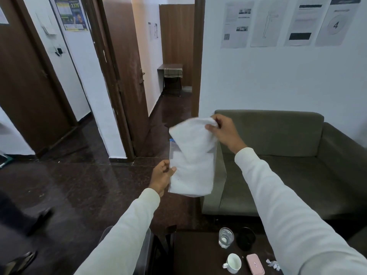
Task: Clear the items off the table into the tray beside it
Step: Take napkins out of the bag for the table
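White cloth [193, 161] held up between both hands.
Left hand [161, 175] pinches its lower edge; right hand [223, 130] fingers grip the top corner.

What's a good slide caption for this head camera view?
Both hands hold up a white cloth; glass and mug wait below.

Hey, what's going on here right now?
A person in white sleeves holds a clear plastic bag up in front of them. The left hand grips the bag's edge while the right hand pinches the top of a white cloth that sits partly inside it. Below, a glass, white mug, pink case and crumpled paper sit on the dark table.
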